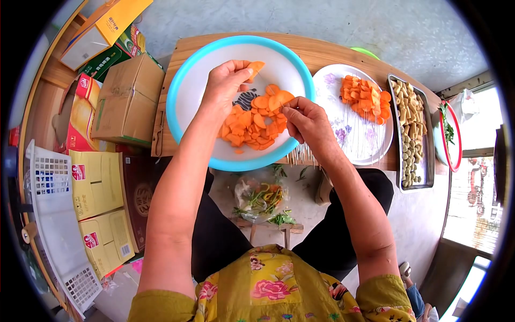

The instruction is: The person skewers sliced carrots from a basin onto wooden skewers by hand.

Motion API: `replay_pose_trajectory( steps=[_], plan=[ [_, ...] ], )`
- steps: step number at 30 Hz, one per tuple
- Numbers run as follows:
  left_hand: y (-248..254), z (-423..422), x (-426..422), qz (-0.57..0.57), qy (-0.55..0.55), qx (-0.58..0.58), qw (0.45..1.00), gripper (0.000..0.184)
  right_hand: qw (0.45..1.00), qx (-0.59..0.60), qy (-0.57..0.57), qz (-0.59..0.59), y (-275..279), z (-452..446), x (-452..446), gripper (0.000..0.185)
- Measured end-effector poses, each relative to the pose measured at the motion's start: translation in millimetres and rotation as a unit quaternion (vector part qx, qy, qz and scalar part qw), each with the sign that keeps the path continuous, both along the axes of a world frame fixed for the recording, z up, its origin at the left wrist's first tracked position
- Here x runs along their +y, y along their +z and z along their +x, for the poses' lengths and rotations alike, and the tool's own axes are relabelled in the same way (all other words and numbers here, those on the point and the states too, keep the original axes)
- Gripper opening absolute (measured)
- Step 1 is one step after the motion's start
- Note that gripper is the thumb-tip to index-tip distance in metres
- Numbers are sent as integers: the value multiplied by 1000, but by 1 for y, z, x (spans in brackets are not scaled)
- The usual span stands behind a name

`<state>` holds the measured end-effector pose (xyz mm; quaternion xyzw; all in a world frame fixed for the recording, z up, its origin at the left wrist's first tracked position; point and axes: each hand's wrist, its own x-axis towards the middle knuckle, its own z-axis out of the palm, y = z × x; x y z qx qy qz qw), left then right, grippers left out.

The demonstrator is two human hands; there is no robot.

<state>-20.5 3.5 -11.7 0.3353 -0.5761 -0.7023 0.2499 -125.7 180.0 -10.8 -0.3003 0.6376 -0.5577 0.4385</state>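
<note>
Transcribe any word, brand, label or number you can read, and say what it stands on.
None can be quoted reliably:
Orange box: characters too small.
Green box: characters too blurred.
Red box: logo characters too small.
Upper yellow box: red logo, unreadable.
Lower yellow box: red logo and barcode, unreadable.
Dark box: round emblem, unreadable.

Carrot slices [253, 124] inside a blue-rimmed basin [190, 80]

Left side, far to near
A yellow-and-white box [110, 29] sits by a green carton [103, 64]; nearer are a taped brown cardboard box [127, 99] and two pale-yellow cartons with red labels [97, 185], beside a white plastic basket [59, 220].
</note>
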Motion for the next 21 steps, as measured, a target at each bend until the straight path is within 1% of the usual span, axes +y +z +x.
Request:
replay_pose_trajectory(
  steps=[5,8,10,14,17,19,21],
  plan=[
    [1,-1,1,-17,1,-10,1000,15,1000,6,0,10,2,0,1,15],
    [-6,-3,-1,-27,3,13,1000,14,1000,4,4,8,2,0,1,15],
    [-5,-3,0,-33,9,-12,999,14,1000,8,4,7,1,0,1,15],
    [-2,-3,2,-51,10,-16,999,14,1000,10,4,5,2,0,1,15],
    [-1,-3,3,-81,4,-15,997,14,1000,10,2,11,2,0,1,15],
    [-1,-3,4,-146,5,-29,989,16,1000,18,-5,20,3,0,0,14],
    [2,-4,8,-161,11,-33,986,16,1000,19,-9,20,4,1,0,14]
  ],
)
